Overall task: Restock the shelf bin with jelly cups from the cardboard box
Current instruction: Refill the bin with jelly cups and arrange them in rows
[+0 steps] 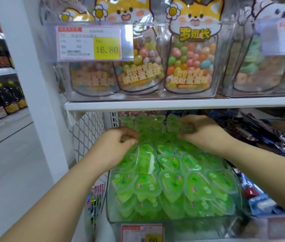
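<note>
Right hand (206,135) is gripping a jelly cup (186,128) at the shelf bin's (173,222) back; left hand (115,147) is curling onto cups (171,182) at the bin's left, grip unclear. Candy bags (189,67) are sitting above the bin.

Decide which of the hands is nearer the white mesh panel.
Left. Left hand is just right of the mesh panel; right hand is farther right, over jelly cups.
</note>
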A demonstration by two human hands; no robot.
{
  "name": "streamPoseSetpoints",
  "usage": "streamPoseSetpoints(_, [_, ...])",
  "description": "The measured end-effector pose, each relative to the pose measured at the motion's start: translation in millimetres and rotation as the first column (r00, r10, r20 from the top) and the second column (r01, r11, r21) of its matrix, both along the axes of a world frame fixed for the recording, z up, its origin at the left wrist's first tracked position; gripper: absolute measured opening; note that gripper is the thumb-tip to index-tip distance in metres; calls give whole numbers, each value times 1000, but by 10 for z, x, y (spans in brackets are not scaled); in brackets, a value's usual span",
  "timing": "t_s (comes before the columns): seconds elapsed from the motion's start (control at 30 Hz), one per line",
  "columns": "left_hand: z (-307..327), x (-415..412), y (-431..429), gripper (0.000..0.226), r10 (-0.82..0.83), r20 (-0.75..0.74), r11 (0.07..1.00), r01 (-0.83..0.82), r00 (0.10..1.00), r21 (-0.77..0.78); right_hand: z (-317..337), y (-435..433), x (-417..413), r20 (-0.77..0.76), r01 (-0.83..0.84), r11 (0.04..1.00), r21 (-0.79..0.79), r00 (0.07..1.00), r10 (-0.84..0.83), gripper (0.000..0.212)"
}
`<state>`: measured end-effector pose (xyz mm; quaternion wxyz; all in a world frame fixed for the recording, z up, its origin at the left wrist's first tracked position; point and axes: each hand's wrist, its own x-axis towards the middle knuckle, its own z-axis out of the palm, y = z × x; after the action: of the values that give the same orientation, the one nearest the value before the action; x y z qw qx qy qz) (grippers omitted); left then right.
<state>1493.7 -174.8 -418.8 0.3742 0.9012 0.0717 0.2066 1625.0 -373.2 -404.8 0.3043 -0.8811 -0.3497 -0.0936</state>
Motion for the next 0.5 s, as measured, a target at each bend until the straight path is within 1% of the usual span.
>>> streamPoseSetpoints(0.07, [37, -129, -22, 15, 8, -2, 1000, -8, 1000, 12, 8, 6, -242, 16, -73, 997, -21, 997, 73, 36])
streamPoseSetpoints(0.13, [79, -264, -39, 17, 24, -14, 998, -23, 1000, 60, 40, 36, -504, -35, -170, 985, -31, 985, 169, 33])
streamPoseSetpoints(0.17, [98, -326, -43, 19, 31, -37, 995, -27, 999, 95, 61, 63, -634, -65, -219, 975, -33, 974, 217, 36])
streamPoseSetpoints(0.23, [125, -429, -48, 26, 38, -126, 983, -14, 991, 182, 89, 139, -855, -84, -286, 956, -66, 956, 280, 49])
streamPoseSetpoints(0.3, [155, -505, -70, 33, 71, -237, 952, 5, 969, 307, 72, 234, -982, -67, -286, 950, -124, 958, 279, 63])
streamPoseSetpoints(0.33, [167, -521, -88, 36, 84, -269, 934, 18, 960, 356, 53, 277, -1016, -68, -276, 952, -136, 961, 269, 68])
streamPoseSetpoints(0.4, [176, -529, -132, 39, 95, -297, 917, 33, 950, 398, 3, 346, -1037, -94, -268, 956, -119, 962, 258, 72])
streamPoseSetpoints(0.5, [172, -510, -171, 38, 111, -291, 907, 23, 950, 421, -36, 388, -1003, -117, -260, 961, -98, 962, 249, 71])
